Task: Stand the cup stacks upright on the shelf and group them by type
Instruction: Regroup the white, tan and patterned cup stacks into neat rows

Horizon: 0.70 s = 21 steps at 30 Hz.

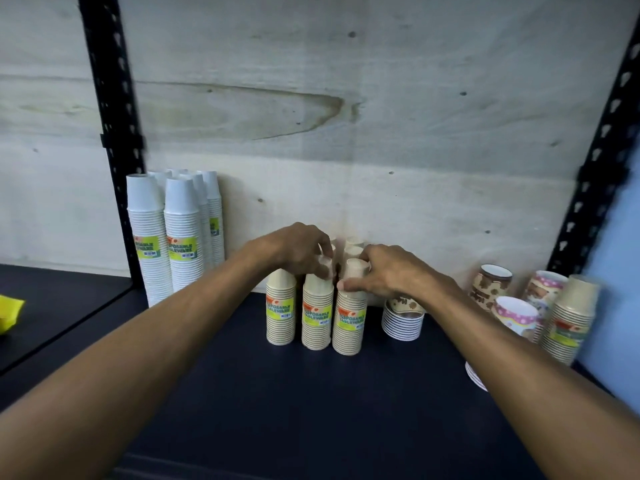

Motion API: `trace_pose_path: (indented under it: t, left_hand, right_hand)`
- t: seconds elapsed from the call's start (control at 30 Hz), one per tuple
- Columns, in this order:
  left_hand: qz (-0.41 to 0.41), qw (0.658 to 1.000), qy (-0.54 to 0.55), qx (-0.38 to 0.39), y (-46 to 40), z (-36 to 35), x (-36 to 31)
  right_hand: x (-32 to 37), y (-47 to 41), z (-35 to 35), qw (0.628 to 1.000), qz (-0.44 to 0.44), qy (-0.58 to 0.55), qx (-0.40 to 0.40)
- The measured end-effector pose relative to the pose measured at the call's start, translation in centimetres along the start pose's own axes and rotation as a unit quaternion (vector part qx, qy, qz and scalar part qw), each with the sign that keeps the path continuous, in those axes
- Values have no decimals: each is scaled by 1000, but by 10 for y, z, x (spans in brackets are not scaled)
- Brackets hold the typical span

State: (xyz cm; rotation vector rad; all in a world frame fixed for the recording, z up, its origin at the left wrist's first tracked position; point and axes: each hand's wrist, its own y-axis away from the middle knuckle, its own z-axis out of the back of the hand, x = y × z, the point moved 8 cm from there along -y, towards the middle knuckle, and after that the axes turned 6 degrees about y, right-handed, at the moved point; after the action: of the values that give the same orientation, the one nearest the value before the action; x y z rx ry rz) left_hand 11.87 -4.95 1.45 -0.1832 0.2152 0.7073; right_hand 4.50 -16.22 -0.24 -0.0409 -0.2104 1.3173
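Several beige cup stacks stand upright mid-shelf: a front row of three (281, 315), (317, 315), (349, 320), with more behind them, mostly hidden. My left hand (298, 251) grips the top of a stack in the second row. My right hand (384, 271) grips the top of the front right beige stack, thumb at its side. White cup stacks (181, 233) stand upright at the back left. Another beige stack (569, 320) stands at the far right.
Patterned cup stacks lie or lean at the right: a brown printed one (488, 285), a pink dotted one (516, 315) and a short one (403, 320) behind my right wrist. Black uprights (114, 133) frame the dark shelf (311, 393). A yellow object (8, 313) sits far left.
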Motion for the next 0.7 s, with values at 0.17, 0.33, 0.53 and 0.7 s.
trace_pose_path:
  t: [0.17, 0.33, 0.53, 0.7]
  left_hand:
    - [0, 1000, 1, -1, 0, 1, 0]
    - [10, 998, 59, -36, 6, 12, 8]
    - [125, 992, 8, 8, 29, 34, 43]
    - [240, 956, -14, 166, 49, 3, 93]
  right_hand:
    - [-10, 7, -28, 997, -19, 3, 74]
    - [-20, 4, -57, 994, -23, 10, 109]
    - [-24, 5, -83, 986, -19, -29, 164]
    - [-26, -1, -103, 979, -9, -86, 186]
